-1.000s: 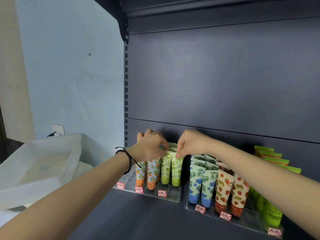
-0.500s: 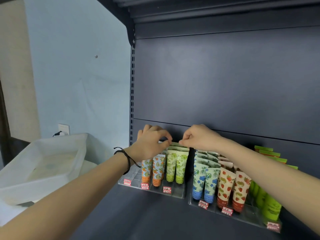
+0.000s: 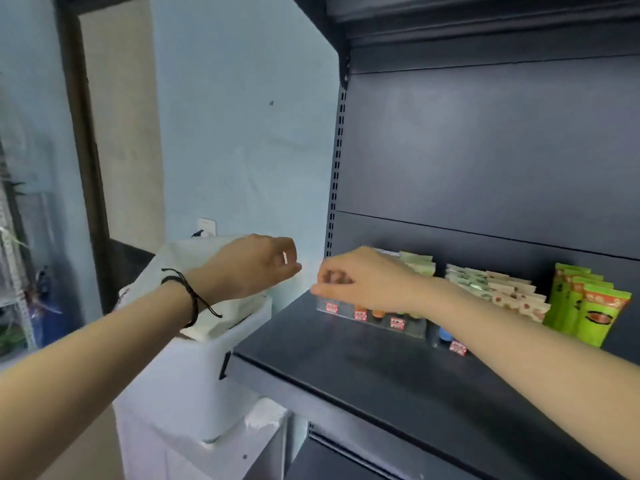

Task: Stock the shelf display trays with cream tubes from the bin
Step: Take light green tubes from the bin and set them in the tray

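Both hands have drawn back from the tube rows toward 9 o'clock. The left hand (image 3: 252,268) hovers over the white plastic bin (image 3: 183,254), fingers curled, holding nothing. The right hand (image 3: 363,282), also curled and empty, hangs before the clear acrylic display tray (image 3: 412,330) on the dark metal shelf (image 3: 346,368). Patterned cream tubes (image 3: 502,289) stand in trays at its 3 o'clock.

Shop interior: a dark metal retail shelf (image 3: 381,368) is being shown, with a slotted upright (image 3: 337,168) being seen at its left rear corner. On the shelf, cream tubes (image 3: 498,292) are being displayed in rows in clear display trays (image 3: 412,332), with red-and-white price labels (image 3: 397,322) being carried on the tray fronts. A white bin (image 3: 194,375) is being kept just left of the shelf.
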### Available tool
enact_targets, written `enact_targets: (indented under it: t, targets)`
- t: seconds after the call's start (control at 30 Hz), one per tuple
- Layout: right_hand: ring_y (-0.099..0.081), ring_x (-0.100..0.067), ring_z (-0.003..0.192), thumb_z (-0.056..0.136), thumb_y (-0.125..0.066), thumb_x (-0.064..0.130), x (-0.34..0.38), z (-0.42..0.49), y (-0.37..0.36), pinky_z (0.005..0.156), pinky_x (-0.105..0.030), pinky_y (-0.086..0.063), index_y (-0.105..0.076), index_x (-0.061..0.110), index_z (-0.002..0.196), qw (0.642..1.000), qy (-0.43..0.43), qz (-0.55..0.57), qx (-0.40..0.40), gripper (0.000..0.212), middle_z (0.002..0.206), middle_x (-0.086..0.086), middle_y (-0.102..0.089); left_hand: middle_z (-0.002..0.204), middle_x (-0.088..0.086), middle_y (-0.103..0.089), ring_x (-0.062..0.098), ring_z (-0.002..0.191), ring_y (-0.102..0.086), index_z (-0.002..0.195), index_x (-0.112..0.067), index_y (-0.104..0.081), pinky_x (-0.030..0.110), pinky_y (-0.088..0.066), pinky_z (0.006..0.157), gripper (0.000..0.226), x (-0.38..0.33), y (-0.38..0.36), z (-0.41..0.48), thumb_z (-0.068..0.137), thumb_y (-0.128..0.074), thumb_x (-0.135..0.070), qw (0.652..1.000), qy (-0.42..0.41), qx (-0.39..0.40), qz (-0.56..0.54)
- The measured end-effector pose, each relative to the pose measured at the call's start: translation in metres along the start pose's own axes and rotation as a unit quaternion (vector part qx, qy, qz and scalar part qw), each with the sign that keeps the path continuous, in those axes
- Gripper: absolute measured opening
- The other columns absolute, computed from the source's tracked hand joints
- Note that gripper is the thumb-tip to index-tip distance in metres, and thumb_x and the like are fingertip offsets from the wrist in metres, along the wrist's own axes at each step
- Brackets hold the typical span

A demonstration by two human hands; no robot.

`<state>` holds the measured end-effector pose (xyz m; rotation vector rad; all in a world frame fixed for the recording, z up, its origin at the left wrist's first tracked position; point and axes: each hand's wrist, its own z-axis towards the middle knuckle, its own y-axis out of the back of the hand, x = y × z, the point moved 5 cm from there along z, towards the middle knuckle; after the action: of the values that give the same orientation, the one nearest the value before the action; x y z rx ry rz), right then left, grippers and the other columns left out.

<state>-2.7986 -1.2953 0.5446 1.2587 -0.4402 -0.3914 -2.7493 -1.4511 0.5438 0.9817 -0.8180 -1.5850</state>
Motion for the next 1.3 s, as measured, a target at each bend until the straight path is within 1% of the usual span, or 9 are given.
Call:
enact_targets:
  t: [0.1,0.3,0.47,0.63,0.7,0.87,1.1,1.2,1.3]
  targets:
    - [-0.060,-0.007,0.087,0.088,-0.053,0.058,0.059,0.002,-0.030,0.076,-0.030,-0.050,-0.063,0.033,0.099,0.998,0.047,0.008,0.052,0.029,0.095,0.013,-0.065,0.093,-0.011,-0.065,0.012,0.090,-0.058,0.091,-0.028,-0.060,0.031,-0.044,0.075,0.030,0.029,0.014,-0.064,0.090,-0.044,-0.053,0.992,0.067,0.069,0.080]
    - [-0.051,0.002,0.073,0.085,-0.054,0.061,0.151,0.001,-0.148,0.061,-0.024,-0.039,-0.058,0.032,0.096,0.978,0.099,0.030,0.183,0.031,0.088,0.015,-0.059,0.100,-0.015,-0.062,0.012,0.091,-0.057,0.093,-0.037,-0.057,0.030,-0.041,0.072,0.039,0.097,-0.027,-0.212,0.083,-0.038,-0.070,0.951,0.146,0.237,0.134]
    - [-0.058,-0.013,0.087,0.086,-0.046,0.067,0.197,-0.020,-0.282,0.078,-0.033,-0.049,-0.061,0.026,0.097,0.943,0.101,0.054,0.311,0.046,0.092,0.008,-0.061,0.101,-0.012,-0.064,0.015,0.092,-0.059,0.100,-0.038,-0.056,0.036,-0.048,0.081,0.056,0.148,-0.109,-0.341,0.075,-0.028,-0.080,0.909,0.205,0.352,0.094]
    - [-0.045,-0.005,0.064,0.092,-0.046,0.058,0.197,-0.084,-0.442,0.059,-0.023,-0.033,-0.052,0.028,0.072,0.878,0.080,0.095,0.463,0.036,0.072,0.012,-0.050,0.114,-0.007,-0.061,0.017,0.103,-0.055,0.115,-0.032,-0.056,0.035,-0.045,0.089,0.051,0.157,-0.232,-0.460,0.084,-0.039,-0.068,0.860,0.274,0.430,-0.004]
    - [-0.042,-0.011,0.063,0.094,-0.048,0.051,0.183,-0.115,-0.501,0.059,-0.024,-0.030,-0.053,0.018,0.077,0.855,0.052,0.121,0.501,0.038,0.075,0.003,-0.050,0.120,-0.006,-0.060,0.019,0.110,-0.055,0.121,-0.032,-0.051,0.035,-0.043,0.090,0.055,0.157,-0.290,-0.502,0.083,-0.039,-0.069,0.832,0.308,0.458,-0.055]
    - [-0.052,-0.005,0.076,0.091,-0.055,0.050,0.131,-0.178,-0.634,0.063,-0.019,-0.037,-0.060,0.021,0.098,0.836,-0.061,0.139,0.527,0.030,0.077,0.011,-0.052,0.120,-0.007,-0.062,0.015,0.115,-0.053,0.122,-0.026,-0.055,0.029,-0.037,0.091,0.054,0.140,-0.429,-0.561,0.084,-0.046,-0.064,0.796,0.357,0.453,-0.183]
    - [-0.058,-0.010,0.094,0.089,-0.063,0.040,0.087,-0.217,-0.785,0.065,-0.013,-0.043,-0.051,0.017,0.130,0.820,-0.187,0.227,0.491,0.048,0.111,0.002,-0.060,0.109,-0.003,-0.062,0.013,0.097,-0.060,0.112,-0.018,-0.058,0.028,-0.049,0.087,0.049,0.134,-0.614,-0.598,0.081,-0.059,-0.057,0.668,0.515,0.364,-0.396]
    - [-0.057,-0.020,0.110,0.088,-0.066,0.037,0.073,-0.227,-0.838,0.088,-0.032,-0.051,-0.052,0.012,0.128,0.810,-0.248,0.271,0.458,0.050,0.120,-0.005,-0.060,0.108,-0.003,-0.062,0.014,0.095,-0.060,0.113,-0.019,-0.055,0.025,-0.047,0.079,0.044,0.143,-0.673,-0.603,0.082,-0.062,-0.050,0.611,0.602,0.281,-0.432]
    - [-0.058,-0.018,0.097,0.089,-0.066,0.028,0.061,-0.236,-0.872,0.087,-0.036,-0.051,-0.057,0.011,0.111,0.830,-0.276,0.265,0.407,0.029,0.097,0.004,-0.056,0.115,0.000,-0.059,0.017,0.103,-0.058,0.117,-0.016,-0.053,0.024,-0.046,0.081,0.041,0.144,-0.724,-0.608,0.086,-0.062,-0.040,0.572,0.658,0.216,-0.440]
